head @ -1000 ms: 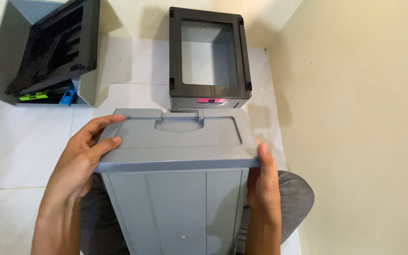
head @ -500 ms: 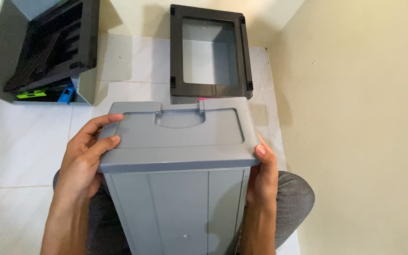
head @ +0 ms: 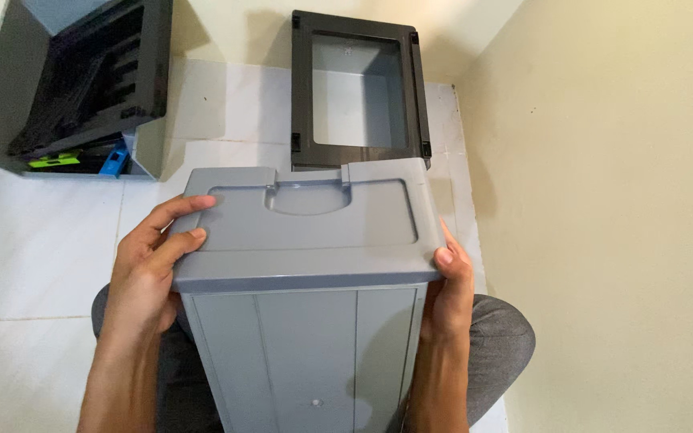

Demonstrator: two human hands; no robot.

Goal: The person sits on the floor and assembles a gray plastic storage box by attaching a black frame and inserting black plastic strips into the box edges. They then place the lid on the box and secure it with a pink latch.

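The grey bin is standing upright on the person's lap, btw both hands. Left hand is gripping the left edge of its flat lid, fingers curled over the top. Right hand is clasping the right edge w/ thumb on the rim. Beyond the hands, an open dark-framed bin is lying on the white floor; another grey bin is lying far left.

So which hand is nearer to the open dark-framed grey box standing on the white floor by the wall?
Right, narrowly. The right hand grips the grey plastic bin lid at its right edge, just below the dark-framed box. The left hand clasps the lid's left edge, further aside.
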